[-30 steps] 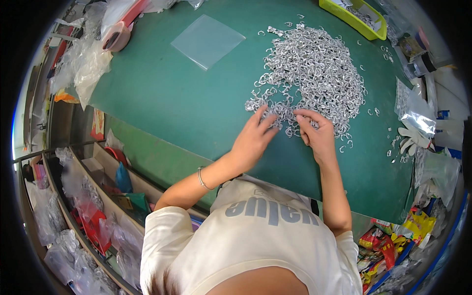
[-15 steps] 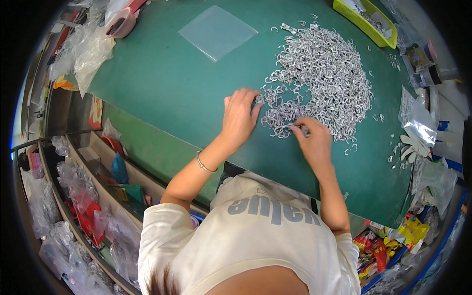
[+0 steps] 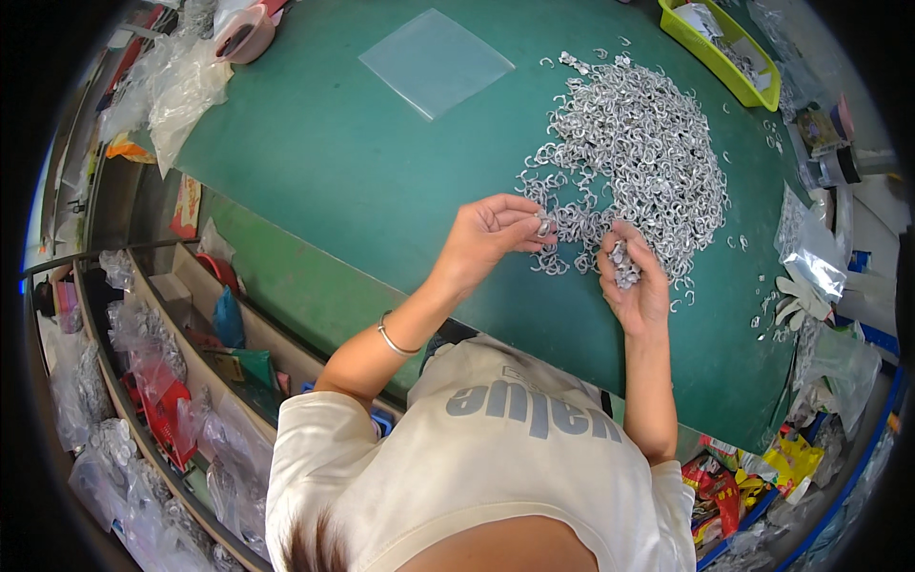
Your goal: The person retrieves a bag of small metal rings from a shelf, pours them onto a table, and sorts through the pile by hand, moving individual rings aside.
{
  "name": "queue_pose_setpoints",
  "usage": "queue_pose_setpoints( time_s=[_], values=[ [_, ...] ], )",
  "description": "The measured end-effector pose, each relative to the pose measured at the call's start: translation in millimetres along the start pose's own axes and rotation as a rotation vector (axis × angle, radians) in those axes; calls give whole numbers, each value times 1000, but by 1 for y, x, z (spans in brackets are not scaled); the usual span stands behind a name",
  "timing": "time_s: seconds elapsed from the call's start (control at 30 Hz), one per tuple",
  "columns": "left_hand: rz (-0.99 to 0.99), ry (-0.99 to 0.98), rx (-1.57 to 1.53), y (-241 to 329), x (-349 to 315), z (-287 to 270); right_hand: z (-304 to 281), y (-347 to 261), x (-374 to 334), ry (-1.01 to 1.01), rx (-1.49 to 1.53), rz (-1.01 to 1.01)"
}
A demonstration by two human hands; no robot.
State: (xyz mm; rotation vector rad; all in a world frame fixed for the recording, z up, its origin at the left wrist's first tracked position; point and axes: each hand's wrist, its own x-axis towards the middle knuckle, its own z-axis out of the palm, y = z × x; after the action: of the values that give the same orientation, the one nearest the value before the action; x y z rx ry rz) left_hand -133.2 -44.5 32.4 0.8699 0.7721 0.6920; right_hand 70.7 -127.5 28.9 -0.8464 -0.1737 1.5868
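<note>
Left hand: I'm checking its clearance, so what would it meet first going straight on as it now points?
The bare left hand would likely first meet the loose, small, silver C-shaped metal pieces just to its right; its height above them is unclear.

- Work table (image 3: 286,143): broad, smooth dark-green top across the middle of the view; near edge runs diagonally down toward the right
- Lighter green surface (image 3: 305,276): visible along the table's left near edge; whether floor or a second top cannot be determined
- Compartmented shelving (image 3: 295,355), lower left: brown dividers, bays packed with clear plastic bags (image 3: 105,453)
- Dark furniture (image 3: 124,208), far left: partly covered, type unclear
- Blue-edged rack (image 3: 887,393), lower right: loaded with bags and coloured packets (image 3: 720,486)
- Pale surface (image 3: 877,205), far right: wall or panel, indistinct
- Lighting: bright and fairly even on the tabletop; whitish glow (image 3: 41,219) at the left rim, source not identifiable
</note>
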Motion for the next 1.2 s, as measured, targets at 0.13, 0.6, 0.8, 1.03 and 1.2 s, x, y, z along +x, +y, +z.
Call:
queue_pose_setpoints(
  time_s=[0.13, 0.6, 0.8, 1.03, 1.2],
  values=[
    [35, -5, 60, -3, 3, 2, 3, 0, 8, 141, -284, 79],
    [278, 95, 557, -1, 6, 37, 34, 9, 19, 7, -941, -470],
    [272, 37, 449, 1, 8, 41, 17, -2, 15, 27, -410, -22],
    [288, 8, 315, -4, 7, 46, 10, 4, 11, -81, 257, 364],
    [379, 17, 299, 0, 10, 48, 16, 3, 7, -27, 401, 276]
  ],
)
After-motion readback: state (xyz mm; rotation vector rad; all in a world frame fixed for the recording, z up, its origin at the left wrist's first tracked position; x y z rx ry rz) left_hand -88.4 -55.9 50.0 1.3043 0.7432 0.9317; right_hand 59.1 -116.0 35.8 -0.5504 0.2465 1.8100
